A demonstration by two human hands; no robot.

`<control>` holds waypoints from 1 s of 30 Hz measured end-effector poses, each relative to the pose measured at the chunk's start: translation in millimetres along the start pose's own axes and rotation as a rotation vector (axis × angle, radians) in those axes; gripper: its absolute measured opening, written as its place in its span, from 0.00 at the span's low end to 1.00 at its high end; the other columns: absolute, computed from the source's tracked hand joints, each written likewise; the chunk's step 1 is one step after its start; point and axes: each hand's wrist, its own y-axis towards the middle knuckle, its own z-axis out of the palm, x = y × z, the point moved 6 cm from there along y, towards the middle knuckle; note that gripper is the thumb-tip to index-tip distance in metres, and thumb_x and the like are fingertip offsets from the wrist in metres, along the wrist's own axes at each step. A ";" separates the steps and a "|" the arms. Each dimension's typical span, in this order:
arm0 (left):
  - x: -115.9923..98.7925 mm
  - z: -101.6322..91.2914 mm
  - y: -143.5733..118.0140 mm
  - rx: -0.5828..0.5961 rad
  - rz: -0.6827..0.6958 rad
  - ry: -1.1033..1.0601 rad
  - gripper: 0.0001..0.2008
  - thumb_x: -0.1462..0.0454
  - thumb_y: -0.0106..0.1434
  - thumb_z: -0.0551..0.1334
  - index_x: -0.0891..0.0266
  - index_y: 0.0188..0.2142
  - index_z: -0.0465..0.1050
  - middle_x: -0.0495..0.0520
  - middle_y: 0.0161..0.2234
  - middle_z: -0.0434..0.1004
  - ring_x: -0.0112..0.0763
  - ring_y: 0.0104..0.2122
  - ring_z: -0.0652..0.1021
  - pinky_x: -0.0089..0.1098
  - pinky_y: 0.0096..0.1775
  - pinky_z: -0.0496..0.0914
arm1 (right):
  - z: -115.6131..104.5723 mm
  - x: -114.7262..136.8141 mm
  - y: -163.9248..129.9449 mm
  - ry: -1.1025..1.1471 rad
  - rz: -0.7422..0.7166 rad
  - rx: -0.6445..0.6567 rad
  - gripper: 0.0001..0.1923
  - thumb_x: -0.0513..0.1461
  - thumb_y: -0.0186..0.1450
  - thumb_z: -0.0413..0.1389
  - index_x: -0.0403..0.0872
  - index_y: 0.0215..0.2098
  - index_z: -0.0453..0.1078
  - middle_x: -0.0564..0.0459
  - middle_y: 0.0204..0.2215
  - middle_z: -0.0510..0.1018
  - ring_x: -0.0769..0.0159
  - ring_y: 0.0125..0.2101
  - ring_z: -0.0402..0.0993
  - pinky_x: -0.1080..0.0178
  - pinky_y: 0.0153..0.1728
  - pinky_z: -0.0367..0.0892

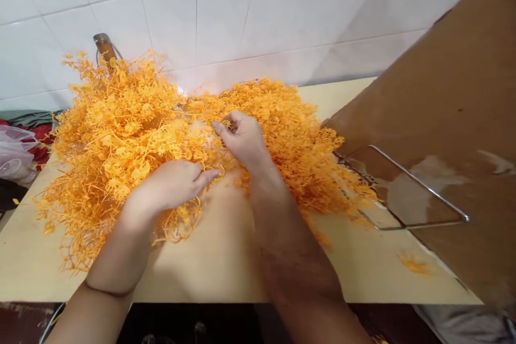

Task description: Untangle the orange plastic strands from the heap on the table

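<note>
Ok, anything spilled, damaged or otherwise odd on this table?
A few things. Loose orange bits lie apart from the orange plastic pile, near the table's right edge. The brown board leaning at right has pale scuffed patches. Both hands, left hand and right hand, are in the pile.

Two hands (169,185), one orange sprig heap (121,118), one board (443,118).

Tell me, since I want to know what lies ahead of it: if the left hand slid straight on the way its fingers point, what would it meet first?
The left hand points right, its fingertips at the edge of the orange plastic pile. Straight on, it would likely meet the right hand's wrist first, though depth is hard to judge.
</note>
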 end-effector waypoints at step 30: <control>50.5 35.9 60.3 -0.262 -0.153 -1.610 0.11 0.58 0.57 0.60 0.65 0.35 0.70 0.52 0.29 0.74 0.23 0.29 0.75 0.24 0.36 0.69 | 8.5 31.1 -12.5 0.196 -0.061 0.283 0.15 0.47 0.61 0.50 0.47 0.22 0.55 0.59 0.17 0.58 0.75 0.19 0.54 0.67 0.22 0.52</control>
